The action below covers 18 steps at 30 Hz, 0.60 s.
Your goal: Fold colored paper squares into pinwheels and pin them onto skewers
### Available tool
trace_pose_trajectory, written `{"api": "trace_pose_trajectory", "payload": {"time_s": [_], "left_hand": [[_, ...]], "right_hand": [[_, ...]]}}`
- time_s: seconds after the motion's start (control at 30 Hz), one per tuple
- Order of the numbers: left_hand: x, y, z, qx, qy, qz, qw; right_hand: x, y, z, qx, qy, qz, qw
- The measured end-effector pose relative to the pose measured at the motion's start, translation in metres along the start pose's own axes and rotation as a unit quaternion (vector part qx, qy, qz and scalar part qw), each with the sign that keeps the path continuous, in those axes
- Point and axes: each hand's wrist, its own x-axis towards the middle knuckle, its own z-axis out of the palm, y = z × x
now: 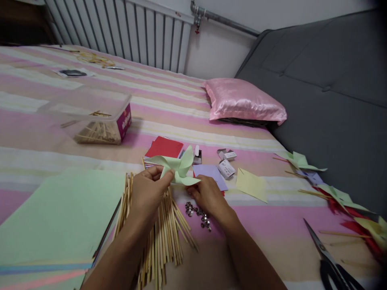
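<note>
My left hand (pixel 149 193) pinches the centre of a pale green paper pinwheel (pixel 178 166) held above the bed. My right hand (pixel 208 197) is curled under the pinwheel's right blade, fingers closed against it. Beneath my hands lies a pile of thin wooden sticks (pixel 163 237). A cluster of silver thumbtacks (pixel 198 213) sits just below my right hand.
Green paper sheets (pixel 57 213) lie at left, red and purple squares (pixel 165 148) behind the pinwheel, a yellow square (pixel 252 185) to the right. A clear box of sticks (pixel 96 119), pink pillow (pixel 242 100), scissors (pixel 329 262) and finished pinwheels (pixel 341 201) lie around.
</note>
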Motion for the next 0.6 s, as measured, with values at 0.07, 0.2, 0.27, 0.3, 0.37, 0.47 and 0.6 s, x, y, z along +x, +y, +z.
{"api": "trace_pose_trajectory", "payload": {"time_s": [0.07,0.2,0.27,0.3,0.37,0.47,0.6], "left_hand": [[0.0,0.0,0.0,-0.001,-0.003,0.0,1.0],[0.001,-0.001,0.0,0.003,-0.004,0.002,1.0],[0.001,-0.001,0.0,0.006,-0.004,0.003,1.0],[0.001,-0.001,0.0,0.007,-0.004,0.005,1.0],[0.001,-0.001,0.0,0.007,-0.003,0.008,1.0],[0.001,-0.002,-0.001,-0.001,-0.002,0.001,1.0],[0.001,-0.002,-0.001,-0.01,-0.007,-0.004,1.0]], "right_hand": [[-0.001,0.002,-0.002,0.005,0.0,-0.009,1.0],[-0.004,0.006,-0.006,0.046,-0.024,-0.034,0.998],[-0.005,0.007,-0.007,0.051,-0.038,-0.036,0.997],[-0.006,0.007,-0.007,0.049,-0.044,-0.031,0.997],[-0.006,0.004,-0.007,0.034,-0.053,-0.013,0.998],[-0.007,-0.002,-0.005,-0.026,-0.05,0.029,0.998],[-0.008,-0.006,-0.003,-0.077,-0.039,0.031,0.996]]}}
